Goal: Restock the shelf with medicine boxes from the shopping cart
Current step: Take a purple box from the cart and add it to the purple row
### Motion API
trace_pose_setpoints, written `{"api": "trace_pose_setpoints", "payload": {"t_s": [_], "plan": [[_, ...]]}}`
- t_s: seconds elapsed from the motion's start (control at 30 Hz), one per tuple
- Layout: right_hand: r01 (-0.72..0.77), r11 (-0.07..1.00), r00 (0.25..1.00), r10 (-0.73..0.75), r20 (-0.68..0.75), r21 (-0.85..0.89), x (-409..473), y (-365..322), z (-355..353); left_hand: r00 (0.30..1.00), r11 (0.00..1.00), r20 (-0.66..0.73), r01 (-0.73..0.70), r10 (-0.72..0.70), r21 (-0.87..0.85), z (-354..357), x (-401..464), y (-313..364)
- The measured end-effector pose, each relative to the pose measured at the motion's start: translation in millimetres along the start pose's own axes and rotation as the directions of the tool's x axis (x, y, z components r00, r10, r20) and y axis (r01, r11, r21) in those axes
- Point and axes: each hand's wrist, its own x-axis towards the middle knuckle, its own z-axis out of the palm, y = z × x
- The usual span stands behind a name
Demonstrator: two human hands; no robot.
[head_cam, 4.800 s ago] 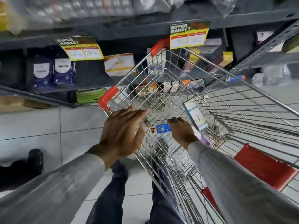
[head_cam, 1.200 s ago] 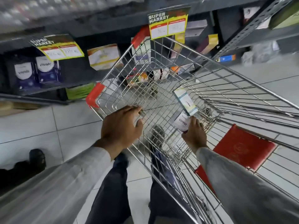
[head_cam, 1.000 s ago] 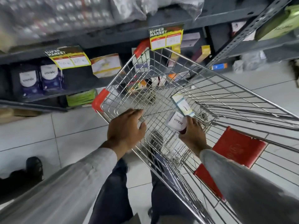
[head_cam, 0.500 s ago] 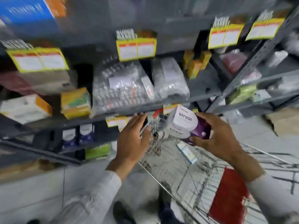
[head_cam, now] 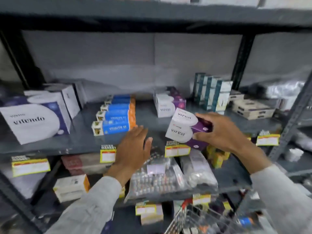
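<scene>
My right hand (head_cam: 222, 132) grips two white-and-purple Viresi boxes (head_cam: 181, 127), stacked one on the other, just above the front edge of the grey shelf (head_cam: 152, 125). A matching pile of Viresi boxes (head_cam: 166, 103) stands on the shelf right behind them. My left hand (head_cam: 133, 151) hovers flat and empty, fingers apart, at the shelf's front edge left of the held boxes. The shopping cart (head_cam: 199, 220) shows only as a wire corner at the bottom right.
On the same shelf lie blue-and-orange boxes (head_cam: 116, 115), large white-and-navy Vitendo boxes (head_cam: 35, 119) at left, tall teal-and-white boxes (head_cam: 212, 93) and flat cream boxes (head_cam: 251, 108) at right. Blister packs in plastic bags (head_cam: 168, 176) fill the shelf below. Yellow price tags (head_cam: 176, 150) hang along the edges.
My right hand has lifted the Viresi boxes out of the cart up to the shelf. My view has swung up from the cart to the shelf; my left hand has left the cart rim.
</scene>
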Motion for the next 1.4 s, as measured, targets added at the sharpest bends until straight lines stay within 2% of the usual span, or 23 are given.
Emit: {"api": "trace_pose_setpoints", "payload": {"t_s": [0.1,0.27,0.63,0.7,0.8,0.97,1.03,1.1,1.17,1.23,1.33,1.4], "plan": [[0.002,1.000,0.999,-0.001,0.047,-0.017,47.0,-6.9,6.4,0.999,0.996,0.039,-0.027,0.024,0.085,7.7,7.0,-6.7],[-0.027,0.998,0.994,0.033,0.106,-0.054,89.3,-11.0,21.4,0.999,0.991,0.000,-0.036,0.036,0.132,11.1,8.2,-9.9],[0.006,0.992,0.992,0.010,0.125,-0.128,89.9,3.4,40.0,0.999,0.994,0.003,-0.037,0.037,0.103,15.1,8.6,-12.8],[0.022,0.991,0.997,-0.011,0.079,-0.133,78.8,4.6,40.5,0.999,0.996,-0.002,-0.036,0.036,0.079,11.9,8.5,-9.9],[0.096,0.990,0.991,-0.106,-0.083,-0.108,44.6,6.9,43.7,0.997,0.998,-0.064,-0.052,0.053,0.023,9.2,0.0,-1.5],[0.307,0.943,0.874,-0.331,-0.355,-0.126,-39.1,40.3,74.8,0.946,0.973,-0.262,-0.217,0.189,-0.082,42.9,-61.1,30.6],[0.303,0.946,0.878,-0.323,-0.354,-0.111,-74.5,63.7,96.9,0.956,0.962,-0.195,-0.244,0.218,-0.122,71.8,-92.9,44.2],[0.248,0.967,0.923,-0.256,-0.288,-0.063,-110.2,90.6,122.1,0.975,0.959,-0.043,-0.223,0.218,-0.174,107.3,-125.3,54.4],[0.148,0.989,0.973,-0.149,-0.174,-0.018,-144.5,121.2,146.4,0.969,0.961,0.137,-0.176,0.207,-0.211,145.7,-159.3,61.5],[0.019,1.000,0.999,-0.018,-0.026,0.024,-177.1,152.1,169.1,0.928,0.964,0.312,-0.131,0.202,-0.232,181.1,-194.6,65.4],[-0.250,0.967,0.957,0.239,0.163,0.053,-220.8,195.5,200.8,0.831,0.974,0.533,-0.041,0.158,-0.224,223.5,-240.6,71.1],[-0.458,0.889,0.853,0.446,0.273,-0.019,-249.3,225.5,224.2,0.765,0.982,0.636,0.027,0.102,-0.189,245.3,-263.9,77.9]]}}
